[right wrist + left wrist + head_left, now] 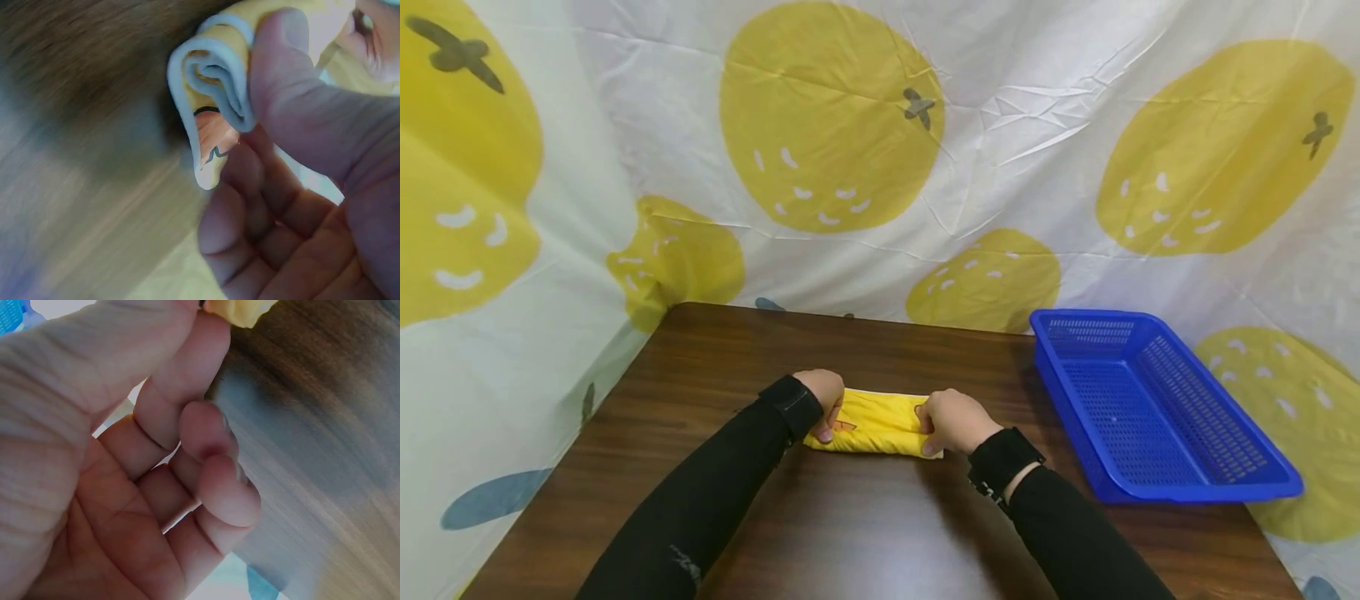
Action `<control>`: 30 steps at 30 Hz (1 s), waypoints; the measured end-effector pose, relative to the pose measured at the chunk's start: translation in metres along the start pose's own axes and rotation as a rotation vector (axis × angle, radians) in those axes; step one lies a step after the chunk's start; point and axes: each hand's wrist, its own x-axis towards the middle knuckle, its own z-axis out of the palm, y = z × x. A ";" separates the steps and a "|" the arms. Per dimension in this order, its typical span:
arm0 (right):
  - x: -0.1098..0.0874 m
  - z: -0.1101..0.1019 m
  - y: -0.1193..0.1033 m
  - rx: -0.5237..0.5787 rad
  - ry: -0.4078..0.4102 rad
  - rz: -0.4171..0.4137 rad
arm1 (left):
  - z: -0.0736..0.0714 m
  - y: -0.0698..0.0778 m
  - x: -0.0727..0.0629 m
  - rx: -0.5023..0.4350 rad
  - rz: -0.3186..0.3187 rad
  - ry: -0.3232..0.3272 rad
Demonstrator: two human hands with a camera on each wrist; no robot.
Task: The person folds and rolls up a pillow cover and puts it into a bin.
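A yellow cloth (880, 422) with a white edge and an orange print lies across the middle of the table, rolled into a flat bundle. My left hand (822, 400) pinches its left end between thumb and fingers. At the opposite end, my right hand (957, 419) grips the roll. Seen from the right wrist, the end of the cloth (215, 69) shows its layers coiled in a spiral, with the thumb pressed on one side and fingers on the other. Only a corner of the cloth (240, 309) appears in the left wrist view, at the fingertips.
A blue perforated plastic basket (1150, 417) stands on the right side of the brown wood-grain table (880, 517). White sheeting (1037, 167) printed with yellow fruit hangs behind the table and along its sides.
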 end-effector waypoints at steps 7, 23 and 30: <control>-0.023 0.018 -0.014 -0.339 0.262 -0.154 | 0.003 0.002 -0.002 -0.019 0.065 0.053; -0.030 0.040 -0.022 -0.544 0.452 -0.162 | 0.006 0.002 0.001 0.012 0.001 0.034; -0.013 0.028 -0.018 -0.380 0.296 -0.109 | 0.000 0.016 -0.025 0.017 -0.060 0.115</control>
